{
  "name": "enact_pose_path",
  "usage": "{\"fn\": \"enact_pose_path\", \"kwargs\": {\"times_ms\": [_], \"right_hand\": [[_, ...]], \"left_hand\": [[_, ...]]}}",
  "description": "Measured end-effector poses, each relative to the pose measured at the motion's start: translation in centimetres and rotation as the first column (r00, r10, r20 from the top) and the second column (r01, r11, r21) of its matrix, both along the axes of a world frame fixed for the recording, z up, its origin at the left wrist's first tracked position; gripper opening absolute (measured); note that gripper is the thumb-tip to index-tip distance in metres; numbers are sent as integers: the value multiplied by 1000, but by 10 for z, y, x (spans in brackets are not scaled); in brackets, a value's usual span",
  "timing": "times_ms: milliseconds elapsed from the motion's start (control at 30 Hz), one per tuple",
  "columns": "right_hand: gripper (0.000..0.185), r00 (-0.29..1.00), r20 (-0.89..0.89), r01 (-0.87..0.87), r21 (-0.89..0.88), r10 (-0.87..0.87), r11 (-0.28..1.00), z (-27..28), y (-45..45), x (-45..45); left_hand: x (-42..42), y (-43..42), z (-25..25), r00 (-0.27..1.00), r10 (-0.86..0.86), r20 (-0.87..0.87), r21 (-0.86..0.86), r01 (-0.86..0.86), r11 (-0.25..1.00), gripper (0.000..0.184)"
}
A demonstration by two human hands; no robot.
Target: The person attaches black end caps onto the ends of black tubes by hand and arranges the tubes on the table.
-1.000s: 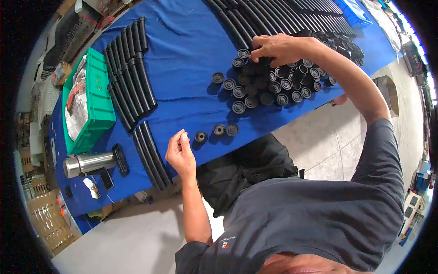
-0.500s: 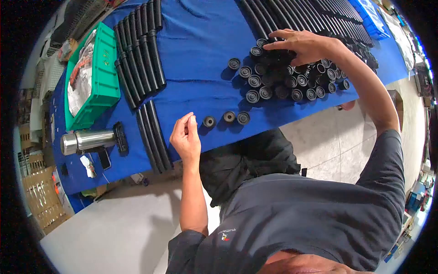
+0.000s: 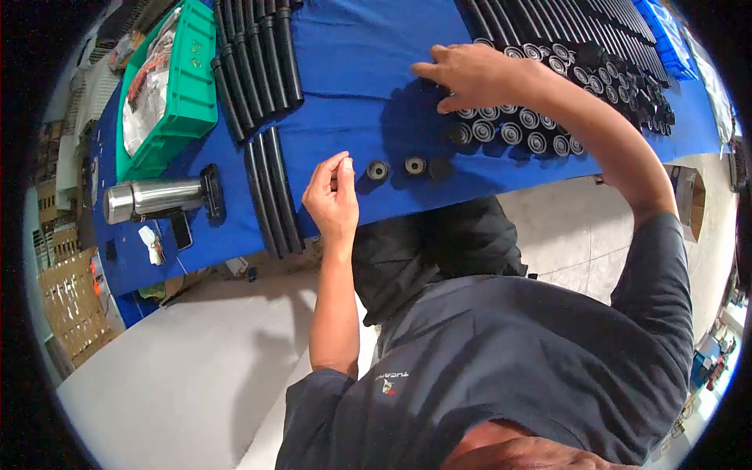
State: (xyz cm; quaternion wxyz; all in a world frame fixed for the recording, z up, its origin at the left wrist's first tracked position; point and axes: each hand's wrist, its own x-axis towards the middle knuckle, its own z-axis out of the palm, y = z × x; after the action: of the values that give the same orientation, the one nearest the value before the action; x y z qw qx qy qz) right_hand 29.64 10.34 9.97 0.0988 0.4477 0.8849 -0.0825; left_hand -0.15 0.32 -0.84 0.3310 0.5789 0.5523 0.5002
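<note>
My left hand (image 3: 332, 196) is raised at the near edge of the table, its thumb and fingers pinched together. Whatever they may hold is hidden. Just right of it, a few loose round black caps stand on the blue cloth, the closest being a ringed cap (image 3: 377, 171) with a pale centre; beside it are another cap (image 3: 415, 165) and a shaded one (image 3: 441, 168). My right hand (image 3: 478, 78) reaches over the left side of a cluster of black ringed caps (image 3: 511, 134), its thumb and fingers apart. I see nothing in its grasp, and it covers some caps.
Black tubes (image 3: 262, 70) lie in rows at left, with a few more tubes (image 3: 272, 196) nearer me. Many tubes (image 3: 564, 27) fill the back right. A green crate (image 3: 192, 86), a steel flask (image 3: 160, 197) and a phone (image 3: 181, 229) sit at left; a blue tray (image 3: 666, 39) stands far right.
My right hand has moved left over the caps and now covers the left edge of the cluster. The left hand stays pinched. The whole view has shifted slightly.
</note>
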Motion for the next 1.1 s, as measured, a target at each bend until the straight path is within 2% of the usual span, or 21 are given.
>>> {"fn": "enact_pose_path", "kwargs": {"times_ms": [133, 267, 400, 433, 533, 600, 633, 733, 767, 800, 867, 1000, 1067, 1100], "right_hand": [[61, 999, 39, 27, -29, -26, 999, -4, 2, -11], [56, 993, 5, 117, -23, -117, 993, -8, -2, -18], [50, 987, -137, 86, -1, -85, 996, -9, 0, -18], [47, 981, -171, 106, 61, -94, 992, -3, 4, -15], [46, 922, -385, 105, 177, -30, 979, 44, 15, 15], [47, 945, -326, 90, 278, 6, 956, 74, 2, 39], [49, 960, -273, 18, 295, 66, 955, 81, -6, 54], [46, 972, -232, 42, 68, -25, 997, 76, -53, 75], [51, 985, -159, 69, 35, -63, 997, 69, -68, 82], [53, 994, -7, 105, 28, -105, 994, 60, -78, 88], [54, 973, 59, 224, -1, -223, 975, 45, -91, 94], [53, 979, 44, 193, 81, -197, 978, 16, -97, 114], [48, 987, 30, 154, 135, -160, 979, 13, -98, 114], [51, 983, 22, 179, 113, -183, 977, 13, -97, 113]], "left_hand": [[-2, -2, 1, 1000, -18, 7, -36, 18, 999, 17], [-2, -2, 2, 999, -45, -1, -52, 45, 998, 19], [-3, -3, 0, 998, -46, 52, -73, 50, 996, 19], [-3, -2, -1, 999, -49, 24, -51, 50, 997, 20], [-2, -3, -2, 999, -31, 27, -35, 32, 999, 20], [-3, -3, 0, 999, -42, -1, -45, 42, 998, 20], [-4, -4, 0, 999, -41, 1, -50, 41, 998, 21], [-5, -5, -2, 999, -38, 36, -65, 40, 997, 22], [-3, -4, -2, 999, -37, 38, -71, 39, 997, 22], [-2, -4, 0, 999, -29, 35, -77, 32, 997, 23], [-2, -3, 1, 997, -55, 47, -70, 58, 996, 22], [1, -3, 4, 996, -45, 81, -63, 50, 997, 19], [-2, -2, 1, 998, -41, 37, -67, 43, 997, 19], [-3, -1, -1, 999, -42, -28, -27, 41, 999, 18]]}}
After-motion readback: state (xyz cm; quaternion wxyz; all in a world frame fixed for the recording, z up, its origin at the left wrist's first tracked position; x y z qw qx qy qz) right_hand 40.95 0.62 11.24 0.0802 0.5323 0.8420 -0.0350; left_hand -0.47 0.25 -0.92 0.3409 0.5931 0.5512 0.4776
